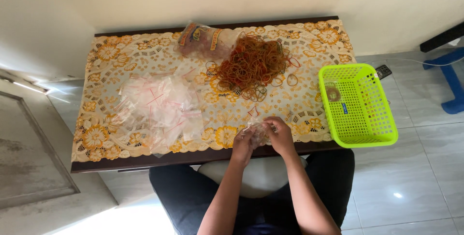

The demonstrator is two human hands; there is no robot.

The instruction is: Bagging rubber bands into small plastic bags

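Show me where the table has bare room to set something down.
Bare cloth lies between the rubber band pile and green basket, and along the table's left end. The middle-left is crowded with clear zip bags.

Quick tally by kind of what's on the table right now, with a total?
Green basket: 1
Heap of rubber bands: 1
Pile of clear bags: 1
Printed packet: 1
Small clear bag held between left hand and right hand: 1
Total: 5
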